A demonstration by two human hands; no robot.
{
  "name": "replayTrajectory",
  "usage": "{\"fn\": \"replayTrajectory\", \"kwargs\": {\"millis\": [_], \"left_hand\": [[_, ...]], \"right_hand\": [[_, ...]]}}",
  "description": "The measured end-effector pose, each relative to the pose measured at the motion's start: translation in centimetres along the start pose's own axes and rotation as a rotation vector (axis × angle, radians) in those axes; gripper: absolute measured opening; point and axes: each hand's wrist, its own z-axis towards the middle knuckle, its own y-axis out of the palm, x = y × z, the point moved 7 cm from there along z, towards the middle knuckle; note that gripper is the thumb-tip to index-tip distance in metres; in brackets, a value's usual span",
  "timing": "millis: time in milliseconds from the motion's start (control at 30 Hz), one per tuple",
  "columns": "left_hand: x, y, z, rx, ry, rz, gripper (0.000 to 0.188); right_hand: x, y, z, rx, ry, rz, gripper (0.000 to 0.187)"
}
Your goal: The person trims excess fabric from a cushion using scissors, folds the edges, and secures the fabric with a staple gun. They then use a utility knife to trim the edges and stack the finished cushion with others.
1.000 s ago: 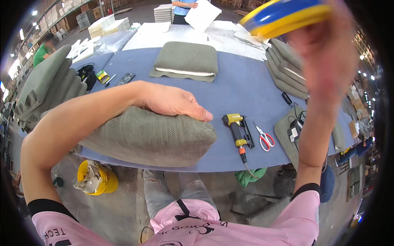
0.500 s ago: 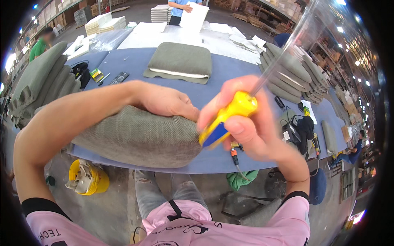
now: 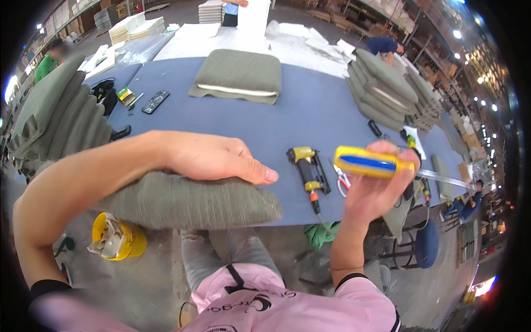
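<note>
We pressed our left hand (image 3: 213,157) flat on the grey cushion (image 3: 188,199) at the surface (image 3: 287,119) edge, right hand (image 3: 376,185) gripping a yellow-handled tool (image 3: 373,163); work on the cushion looked unstarted.

— What's under the left hand (image 3: 213,157)?
— A grey-green cushion of coarse, matt woven cloth (image 3: 188,200).
— And in the right hand (image 3: 379,191)?
— A glossy yellow-and-blue plastic tool handle (image 3: 371,162) with a shiny metal shaft.

Left hand (image 3: 213,157) flat on grey cushion (image 3: 188,200), right hand (image 3: 376,191) gripping yellow-blue tool (image 3: 371,162), blue table (image 3: 310,116)
</note>
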Motion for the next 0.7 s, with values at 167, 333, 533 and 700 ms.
{"fn": "replayTrajectory", "kwargs": {"millis": [167, 333, 533, 700], "left_hand": [[-3.9, 8.4, -4.1, -0.157, 0.213, -0.131, 0.056], [-3.7, 13.1, -6.5, 0.004, 0.661, 0.184, 0.037], [-5.8, 10.6, -1.8, 0.529, 0.665, 0.246, 0.041], [-14.2, 8.7, 6.3, 0.658, 0.425, 0.406, 0.043]], "right_hand": [[14.6, -13.3, -1.8, -0.098, 0.479, -0.849, 0.027], [21.5, -25.9, -6.2, -0.287, 0.43, -1.615, 0.04], [21.0, -21.8, -7.9, -0.313, 0.138, -2.005, 0.042], [18.5, -12.9, -11.7, -0.462, 0.249, -1.437, 0.05]]}}
